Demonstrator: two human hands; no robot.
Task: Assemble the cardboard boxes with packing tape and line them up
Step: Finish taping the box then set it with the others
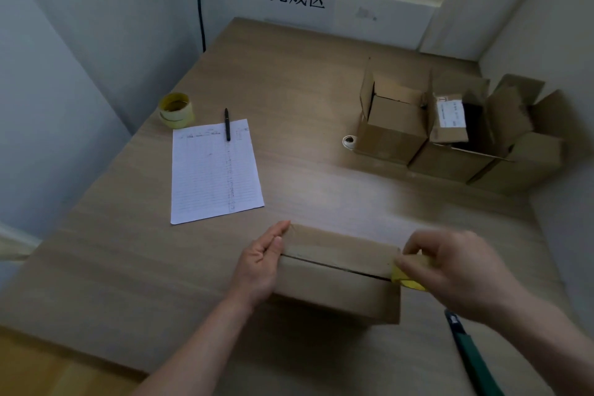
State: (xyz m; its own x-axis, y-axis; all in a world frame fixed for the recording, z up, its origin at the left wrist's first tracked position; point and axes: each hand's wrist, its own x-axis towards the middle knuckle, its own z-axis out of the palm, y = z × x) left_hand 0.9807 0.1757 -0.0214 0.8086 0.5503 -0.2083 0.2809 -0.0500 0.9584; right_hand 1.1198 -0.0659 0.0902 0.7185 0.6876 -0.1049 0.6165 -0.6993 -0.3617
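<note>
The person is standing at the near edge of the counter (308,112) and is working on a cardboard box (337,276) that is lying just in front of them, its two top flaps folded shut and meeting along a dark seam. The left hand (260,264) is lying open and flat against the box's left end, fingers straight, steadying it rather than gripping. The right hand (450,270) is pinching a piece of yellow packing tape (406,278) at the box's right end, right where the seam is ending; whether the tape is already sticking to the cardboard I cannot tell, since the picture is blurring there. It looks to me as though the sealing step is in hand, with the seam not yet covered along its length. The next move is probably calling for drawing the tape leftward over the seam while the left hand is bracing the box, then pressing it down flat. A green-handled tool (466,344), perhaps a cutter, is lying under the right forearm. Farther off, a roll of yellow tape (176,110) is sitting at the counter's left side, near a lined sheet of paper (213,170) with a black pen (227,124) resting across its top edge. At the far right, three open boxes (450,135) are standing side by side in a row, flaps up, with a small white roll (350,141) touching the leftmost one.
</note>
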